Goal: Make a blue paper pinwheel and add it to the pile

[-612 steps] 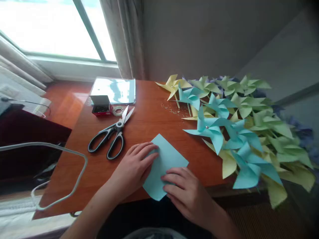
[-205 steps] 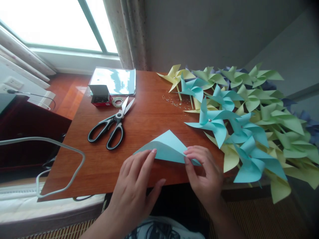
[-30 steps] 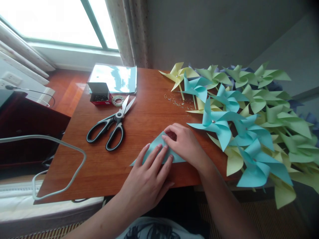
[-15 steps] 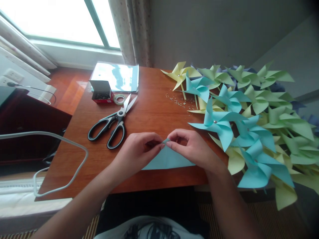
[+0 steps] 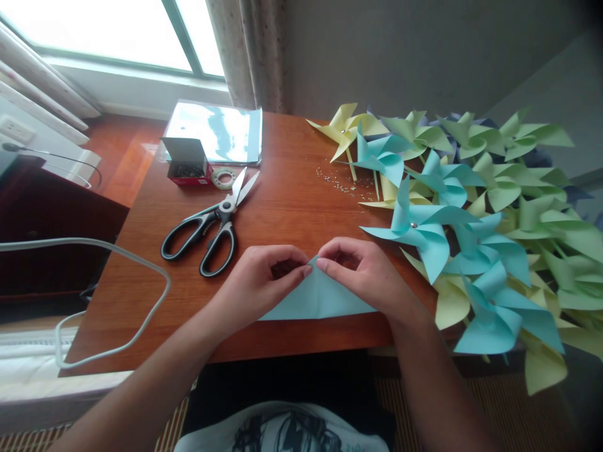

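Note:
A sheet of light blue paper (image 5: pixel 316 298), folded to a triangle with a faint crease down its middle, lies near the table's front edge. Its top corner points away from me. My left hand (image 5: pixel 271 276) pinches that corner from the left, thumb and forefinger closed on the paper. From the other side my right hand (image 5: pixel 355 270) pinches it too, the fingertips of both hands nearly meeting. Parts of the sheet's slanted sides are hidden under my hands. Scissors (image 5: pixel 221 220) with black and grey handles lie to the left of my left hand, blades apart.
Many blue, green and yellow paper pinwheels (image 5: pixel 424 229) cover the right side of the table (image 5: pixel 287 188). Small beads (image 5: pixel 346 183) are scattered beside them. At the back left are a red box (image 5: pixel 188 171), a tape roll (image 5: pixel 223 179) and plastic-wrapped paper (image 5: pixel 217 132). A white cable (image 5: pixel 160 282) loops at the left.
The paper's corner, curled between my fingers before, now lies flatter and points away from me. My fingertips have drawn slightly apart. The view has shifted a little.

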Tool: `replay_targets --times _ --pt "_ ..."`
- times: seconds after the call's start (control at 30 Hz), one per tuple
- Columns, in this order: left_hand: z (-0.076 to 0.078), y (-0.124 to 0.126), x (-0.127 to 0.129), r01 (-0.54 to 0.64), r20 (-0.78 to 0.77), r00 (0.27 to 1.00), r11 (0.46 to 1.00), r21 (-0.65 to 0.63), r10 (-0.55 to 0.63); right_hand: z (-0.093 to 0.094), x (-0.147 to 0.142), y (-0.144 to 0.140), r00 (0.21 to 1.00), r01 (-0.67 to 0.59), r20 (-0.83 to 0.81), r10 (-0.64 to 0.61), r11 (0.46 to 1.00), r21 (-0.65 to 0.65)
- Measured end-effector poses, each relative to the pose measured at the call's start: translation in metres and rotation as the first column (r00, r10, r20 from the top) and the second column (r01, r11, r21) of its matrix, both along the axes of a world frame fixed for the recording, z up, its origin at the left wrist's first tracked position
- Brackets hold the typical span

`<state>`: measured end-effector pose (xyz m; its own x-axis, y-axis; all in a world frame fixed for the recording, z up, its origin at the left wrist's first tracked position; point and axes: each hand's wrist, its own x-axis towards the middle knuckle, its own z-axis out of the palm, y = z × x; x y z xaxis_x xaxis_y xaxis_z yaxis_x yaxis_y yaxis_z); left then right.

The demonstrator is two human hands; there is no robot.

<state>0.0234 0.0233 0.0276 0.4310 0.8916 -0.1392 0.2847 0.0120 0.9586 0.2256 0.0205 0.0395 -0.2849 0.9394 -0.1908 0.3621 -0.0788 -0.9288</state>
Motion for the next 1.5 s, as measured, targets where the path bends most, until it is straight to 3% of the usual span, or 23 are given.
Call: replay_targets --times 0.97,1.5 --pt "-0.002 -0.001 -0.001 -0.008 0.016 1.0 1.0 -0.027 0.008 0.001 -0.001 0.001 1.0 -0.002 0.009 0.002 1.0 0.006" --pt "0.003 0.0 -0.001 0.024 -0.095 0.995 0.995 0.094 -0.015 0.012 0.0 0.005 0.991 -0.086 0.115 0.064 0.976 0.198"
